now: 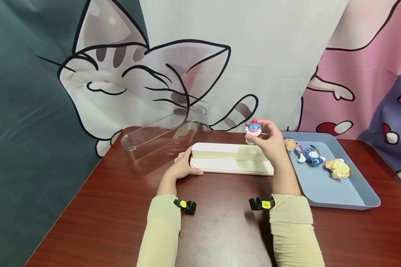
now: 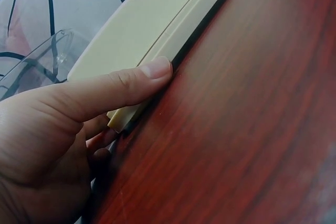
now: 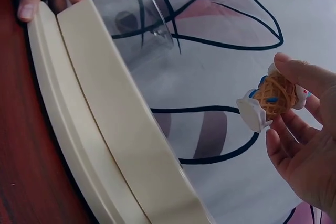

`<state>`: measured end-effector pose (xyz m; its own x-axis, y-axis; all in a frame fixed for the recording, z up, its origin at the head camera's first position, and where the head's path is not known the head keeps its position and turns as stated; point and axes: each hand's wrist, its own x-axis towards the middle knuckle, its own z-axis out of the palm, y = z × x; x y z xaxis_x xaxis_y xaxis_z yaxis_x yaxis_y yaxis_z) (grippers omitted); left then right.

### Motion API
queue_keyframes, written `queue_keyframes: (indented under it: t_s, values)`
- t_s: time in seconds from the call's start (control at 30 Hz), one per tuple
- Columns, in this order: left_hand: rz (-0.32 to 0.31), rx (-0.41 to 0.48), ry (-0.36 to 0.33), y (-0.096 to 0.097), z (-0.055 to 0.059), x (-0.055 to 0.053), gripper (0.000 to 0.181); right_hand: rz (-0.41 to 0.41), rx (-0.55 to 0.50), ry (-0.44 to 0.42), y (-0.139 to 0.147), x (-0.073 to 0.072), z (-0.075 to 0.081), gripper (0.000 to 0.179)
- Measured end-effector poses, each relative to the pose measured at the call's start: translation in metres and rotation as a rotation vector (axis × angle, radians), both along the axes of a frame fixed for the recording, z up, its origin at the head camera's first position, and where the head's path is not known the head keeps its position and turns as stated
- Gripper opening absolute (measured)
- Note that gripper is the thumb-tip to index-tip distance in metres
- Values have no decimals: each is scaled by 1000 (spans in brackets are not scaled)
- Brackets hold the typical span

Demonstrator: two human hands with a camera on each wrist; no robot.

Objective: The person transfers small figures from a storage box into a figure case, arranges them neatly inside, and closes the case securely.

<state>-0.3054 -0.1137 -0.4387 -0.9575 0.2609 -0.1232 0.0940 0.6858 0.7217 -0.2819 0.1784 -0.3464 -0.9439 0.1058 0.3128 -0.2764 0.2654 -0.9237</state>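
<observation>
My right hand (image 1: 273,144) pinches a small toy figurine (image 1: 253,129) between thumb and fingers. It has a blue face, a red top and a white lower part, and hangs above the right half of a cream two-step display stand (image 1: 232,165). In the right wrist view, the figurine's brown lattice-patterned side (image 3: 277,98) faces the camera. At the left end of the stand, my left hand (image 1: 181,167) grips it. The left thumb (image 2: 156,68) lies along its front edge, while the other fingers are partly hidden behind the end.
A transparent box-shaped cover (image 1: 163,142) stands at the table's back left, behind my left hand. To the right, a blue-grey tray (image 1: 334,193) holds a blue figurine (image 1: 311,155), a yellow figurine (image 1: 338,169) and an orange-tan one (image 1: 290,144). A printed cat curtain (image 1: 270,55) hangs behind the table.
</observation>
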Motion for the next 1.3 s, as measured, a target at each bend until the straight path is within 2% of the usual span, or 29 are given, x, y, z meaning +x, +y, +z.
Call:
queue_keyframes:
  t_s: [0.17, 0.57, 0.87, 1.07, 1.3]
  values:
    - [-21, -14, 3, 0, 0, -1, 111, 5, 57, 3, -4, 0, -2, 51]
    - [-54, 1, 28, 0, 1, -2, 108, 77, 99, -14, -15, 0, -8, 50]
    - [-43, 15, 25, 0, 1, 0, 114, 90, 94, 10, -21, -1, -8, 52]
    - [-42, 27, 7, -1, -1, -1, 106, 100, 94, 17, -24, 0, -8, 52]
    - [-69, 24, 14, -4, -1, -3, 101, 102, 87, 16, -29, 0, -6, 51]
